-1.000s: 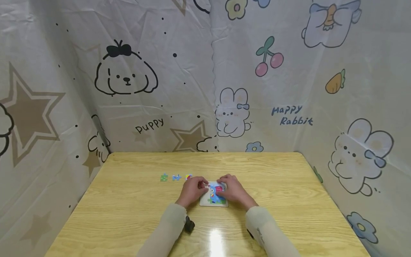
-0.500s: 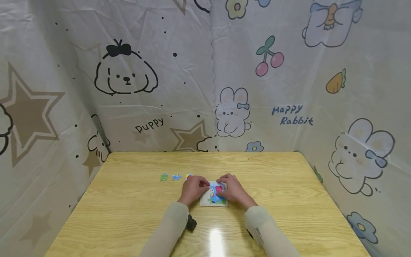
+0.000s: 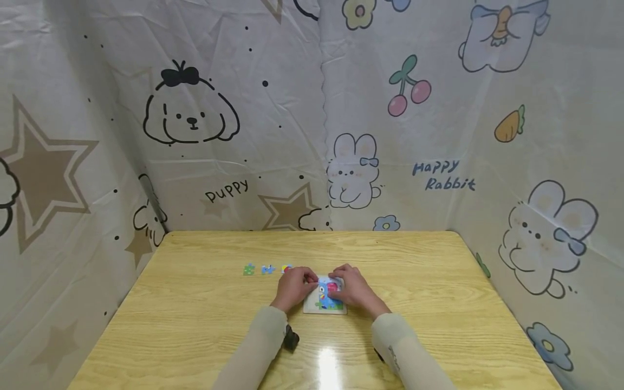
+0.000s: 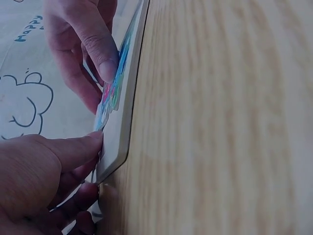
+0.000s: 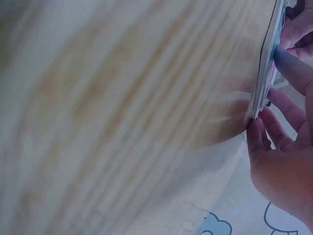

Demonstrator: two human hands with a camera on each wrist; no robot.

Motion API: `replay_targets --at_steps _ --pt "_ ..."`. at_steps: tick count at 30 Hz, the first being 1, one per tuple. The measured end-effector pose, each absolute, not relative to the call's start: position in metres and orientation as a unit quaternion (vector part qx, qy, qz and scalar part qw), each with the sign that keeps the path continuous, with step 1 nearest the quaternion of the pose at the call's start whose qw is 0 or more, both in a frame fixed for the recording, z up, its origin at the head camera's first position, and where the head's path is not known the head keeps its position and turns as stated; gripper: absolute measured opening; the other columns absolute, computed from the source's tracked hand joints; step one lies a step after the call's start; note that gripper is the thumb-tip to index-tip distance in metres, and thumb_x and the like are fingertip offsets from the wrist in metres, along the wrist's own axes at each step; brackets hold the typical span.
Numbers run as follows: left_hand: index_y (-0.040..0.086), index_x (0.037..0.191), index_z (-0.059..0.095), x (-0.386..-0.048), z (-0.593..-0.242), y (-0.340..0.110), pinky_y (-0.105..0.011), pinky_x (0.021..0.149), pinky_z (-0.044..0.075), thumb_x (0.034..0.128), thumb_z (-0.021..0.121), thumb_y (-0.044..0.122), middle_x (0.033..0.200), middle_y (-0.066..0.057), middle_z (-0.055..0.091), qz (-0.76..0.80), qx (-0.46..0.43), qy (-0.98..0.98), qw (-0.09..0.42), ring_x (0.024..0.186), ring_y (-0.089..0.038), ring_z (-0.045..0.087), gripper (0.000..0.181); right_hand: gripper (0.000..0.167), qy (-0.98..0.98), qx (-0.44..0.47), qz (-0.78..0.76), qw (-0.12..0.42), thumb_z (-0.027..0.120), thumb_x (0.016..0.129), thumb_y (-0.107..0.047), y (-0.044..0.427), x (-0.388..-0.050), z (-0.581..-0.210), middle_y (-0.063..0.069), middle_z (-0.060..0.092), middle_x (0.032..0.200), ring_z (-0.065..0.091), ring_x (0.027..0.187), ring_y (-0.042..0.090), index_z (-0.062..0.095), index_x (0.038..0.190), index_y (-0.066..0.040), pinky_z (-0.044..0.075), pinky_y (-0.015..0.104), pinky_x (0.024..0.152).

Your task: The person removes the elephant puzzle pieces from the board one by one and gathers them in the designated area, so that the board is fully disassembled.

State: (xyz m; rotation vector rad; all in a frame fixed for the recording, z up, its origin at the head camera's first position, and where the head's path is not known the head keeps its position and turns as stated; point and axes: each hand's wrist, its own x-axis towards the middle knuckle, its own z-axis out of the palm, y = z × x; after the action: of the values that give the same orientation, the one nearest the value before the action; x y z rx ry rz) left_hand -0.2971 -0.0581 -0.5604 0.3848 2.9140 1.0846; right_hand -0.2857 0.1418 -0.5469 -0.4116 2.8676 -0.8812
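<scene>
A flat pale puzzle board [image 3: 310, 306] lies on the table with joined blue, pink and green pieces [image 3: 324, 298] on its right part. At its upper left corner my left hand [image 3: 294, 288] pinches a small puzzle piece, mostly hidden by the fingers. In the left wrist view, the thumb of my left hand [image 4: 36, 169] lies at the edge of the pieces. My right hand [image 3: 361, 293] grips the board's right side, thumb on the pieces. The right wrist view shows fingers of my right hand [image 5: 286, 169] around the rim of the board [image 5: 257, 95].
Left of the board, loose pieces lie in a row on the wooden table [image 3: 205, 325]: a green one [image 3: 249, 269], a blue one [image 3: 267, 269] and a multicoloured one [image 3: 285, 268] beside my left hand. Patterned cloth [image 3: 292, 108] hangs around the table.
My left hand has shifted slightly right along the board's upper left corner, fingertips closer to the joined pieces. My right hand has stayed in place.
</scene>
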Motion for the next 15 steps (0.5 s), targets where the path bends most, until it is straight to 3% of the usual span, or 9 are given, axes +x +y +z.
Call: replay_targets --at_steps 15 --pt "0.018 0.091 0.073 -0.2960 -0.5598 -0.0588 -0.030 0.072 0.044 0.0936 0.078 0.018 0.084 0.006 0.066 0.360 0.127 0.924 0.007 0.076 -0.010 0.053 0.006 0.047 0.948 -0.130 -0.283 0.060 0.085 0.088 -0.023 0.1403 -0.2849 -0.5446 0.014 0.058 0.139 0.049 0.129 0.036 0.071 0.131 -0.009 0.043 0.054 0.112"
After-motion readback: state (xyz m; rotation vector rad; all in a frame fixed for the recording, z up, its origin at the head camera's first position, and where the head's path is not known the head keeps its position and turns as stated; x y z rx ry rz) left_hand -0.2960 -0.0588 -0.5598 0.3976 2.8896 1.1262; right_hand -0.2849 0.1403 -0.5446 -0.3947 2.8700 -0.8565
